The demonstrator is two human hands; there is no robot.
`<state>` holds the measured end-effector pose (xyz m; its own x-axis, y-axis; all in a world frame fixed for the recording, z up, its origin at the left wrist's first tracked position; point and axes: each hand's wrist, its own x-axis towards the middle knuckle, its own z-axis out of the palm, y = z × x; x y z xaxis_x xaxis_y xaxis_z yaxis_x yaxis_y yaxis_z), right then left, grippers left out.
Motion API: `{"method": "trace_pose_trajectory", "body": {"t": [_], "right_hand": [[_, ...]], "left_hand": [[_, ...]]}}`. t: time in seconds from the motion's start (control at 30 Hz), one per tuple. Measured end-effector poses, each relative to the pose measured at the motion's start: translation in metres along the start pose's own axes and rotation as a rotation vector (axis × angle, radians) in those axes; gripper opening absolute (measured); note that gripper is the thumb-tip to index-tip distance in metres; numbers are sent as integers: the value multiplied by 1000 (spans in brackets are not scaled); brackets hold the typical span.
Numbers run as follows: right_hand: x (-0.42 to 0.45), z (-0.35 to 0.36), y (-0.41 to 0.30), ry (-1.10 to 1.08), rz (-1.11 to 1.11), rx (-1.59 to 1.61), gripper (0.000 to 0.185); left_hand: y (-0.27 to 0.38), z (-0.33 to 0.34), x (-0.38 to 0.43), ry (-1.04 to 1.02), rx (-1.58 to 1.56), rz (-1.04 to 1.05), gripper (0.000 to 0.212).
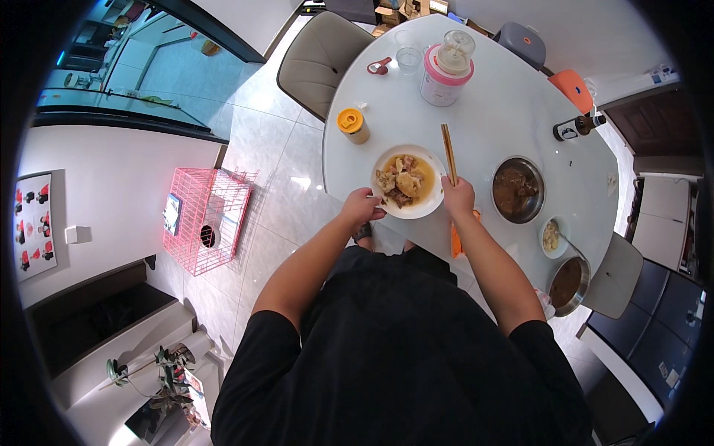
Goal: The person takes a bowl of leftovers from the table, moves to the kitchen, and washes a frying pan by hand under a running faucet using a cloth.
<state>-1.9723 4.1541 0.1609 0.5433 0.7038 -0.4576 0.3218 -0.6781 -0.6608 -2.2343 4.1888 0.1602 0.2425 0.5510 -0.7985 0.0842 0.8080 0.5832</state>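
Note:
A white plate (428,207) of meat pieces in yellowish broth is near the table's front edge. My left hand (362,207) grips its lower left rim. My right hand (459,196) holds a pair of wooden chopsticks (449,156), tips pointing away from me, and is against the plate's right rim; whether it also grips the plate is hard to tell. Right of that hand stands a steel bowl (519,189) with brown stew. Farther right are a small white bowl (551,237) of pale food with a spoon and another steel bowl (569,284) with brown contents. An orange object (457,241) lies partly under my right forearm.
On the white round table (502,111) stand a yellow-lidded cup (353,127), a drinking glass (409,60), a pink-rimmed tub (443,83) and a brown bottle (577,127) at the right. Chairs (323,61) surround the table. A pink wire cage (206,217) is on the floor at left.

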Motion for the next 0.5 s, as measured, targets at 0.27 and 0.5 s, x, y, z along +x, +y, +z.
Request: {"method": "trace_pose_trajectory", "body": {"t": [0.27,0.5], "right_hand": [[-5,1,3,38,-8,-125,34],[-1,5,-4,6,-30,-181,33]], "left_hand": [[10,8,6,110,903,169,35],[-17,-11,35,210,1126,363,39]]}}
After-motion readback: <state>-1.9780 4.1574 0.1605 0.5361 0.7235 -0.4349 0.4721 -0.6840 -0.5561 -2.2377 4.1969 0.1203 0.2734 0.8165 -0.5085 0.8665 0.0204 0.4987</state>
